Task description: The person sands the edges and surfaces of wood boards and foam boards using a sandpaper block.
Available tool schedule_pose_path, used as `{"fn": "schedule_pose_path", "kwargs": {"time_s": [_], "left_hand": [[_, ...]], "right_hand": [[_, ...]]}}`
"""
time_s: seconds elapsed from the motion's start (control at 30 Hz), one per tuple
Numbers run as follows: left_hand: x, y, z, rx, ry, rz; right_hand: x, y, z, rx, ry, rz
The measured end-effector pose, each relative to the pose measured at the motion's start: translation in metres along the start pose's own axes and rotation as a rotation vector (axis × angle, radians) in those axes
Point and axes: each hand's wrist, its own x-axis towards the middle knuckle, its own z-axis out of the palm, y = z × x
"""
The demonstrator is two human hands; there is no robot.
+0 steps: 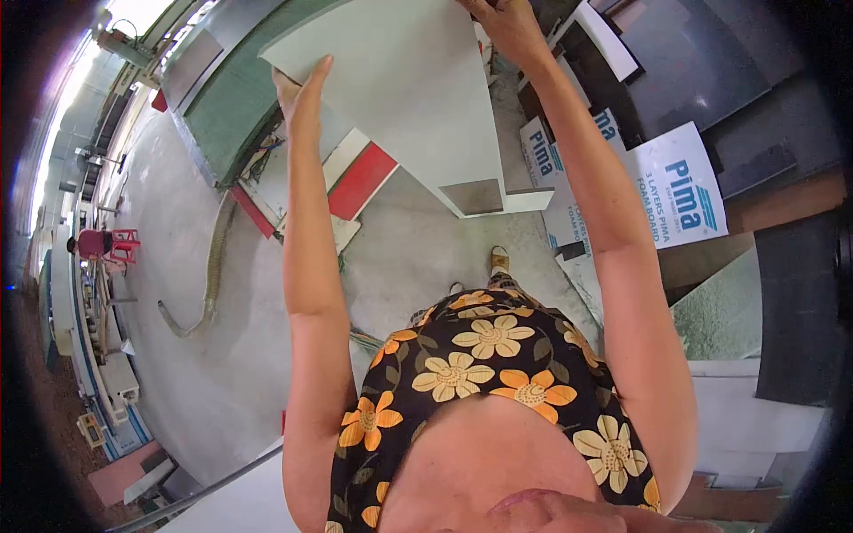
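A large pale white board is held out in front of me, tilted, with its narrow end pointing down toward my feet. My left hand grips its left edge, thumb lying on top and fingers tucked underneath. At the top of the view my right hand is closed at the board's upper right edge; its fingertips are partly cut off by the frame. Below the board's lower tip shows a small grey rectangle bordered by white strips.
A machine with a green-grey top stands at upper left, near a red and white block. Printed foam board sheets and dark panels are stacked at right. A hose lies on the floor; a red stool stands far left.
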Motion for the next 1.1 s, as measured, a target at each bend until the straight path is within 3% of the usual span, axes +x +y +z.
{"fn": "schedule_pose_path", "kwargs": {"time_s": [0.1, 0.17, 0.23, 0.33, 0.4, 0.43, 0.53, 0.57, 0.63, 0.7, 0.77, 0.9, 1.0, 1.1], "left_hand": [[0.005, -0.008, 0.018, 0.532, 0.277, 0.179], [0.008, -0.017, 0.028, 0.749, 0.416, 0.327], [-0.002, 0.005, 0.055, 0.754, 0.460, 0.447], [-0.016, 0.054, 0.080, 0.275, 0.099, 0.138], [-0.013, 0.058, 0.101, 0.376, 0.158, 0.054], [-0.010, 0.061, 0.107, 0.426, 0.189, 0.014], [-0.008, 0.077, 0.101, 0.291, 0.015, -0.078], [0.000, 0.068, 0.099, 0.347, 0.097, -0.057], [0.014, 0.053, 0.096, 0.465, 0.265, -0.015], [0.000, 0.080, 0.089, 0.178, 0.166, -0.140], [0.011, 0.075, 0.078, -0.050, 0.107, -0.245], [-0.005, 0.100, 0.073, 0.016, 0.109, -0.375], [0.000, 0.094, 0.053, -0.059, -0.111, -0.420], [-0.011, 0.112, 0.049, 0.073, -0.203, -0.513]], "right_hand": [[-0.011, -0.011, -0.004, 0.016, 0.042, 0.081], [-0.010, 0.002, -0.001, -0.059, 0.131, -0.046], [-0.012, 0.004, 0.001, -0.135, 0.177, -0.100], [-0.023, -0.006, 0.007, -0.169, 0.203, -0.129], [-0.029, -0.010, 0.016, -0.082, 0.251, -0.231], [-0.030, -0.014, 0.011, -0.101, 0.095, -0.194], [-0.048, -0.026, 0.030, -0.060, 0.214, -0.166], [-0.047, -0.019, 0.033, -0.141, 0.167, -0.186], [-0.056, -0.017, 0.048, 0.006, 0.191, -0.249], [-0.064, -0.021, 0.058, 0.089, 0.217, -0.346], [-0.075, -0.032, 0.061, 0.061, 0.151, -0.259], [-0.091, -0.026, 0.067, 0.102, 0.195, -0.333], [-0.107, -0.023, 0.055, 0.152, 0.119, -0.276], [-0.126, 0.003, 0.047, 0.258, 0.027, -0.216]]}}
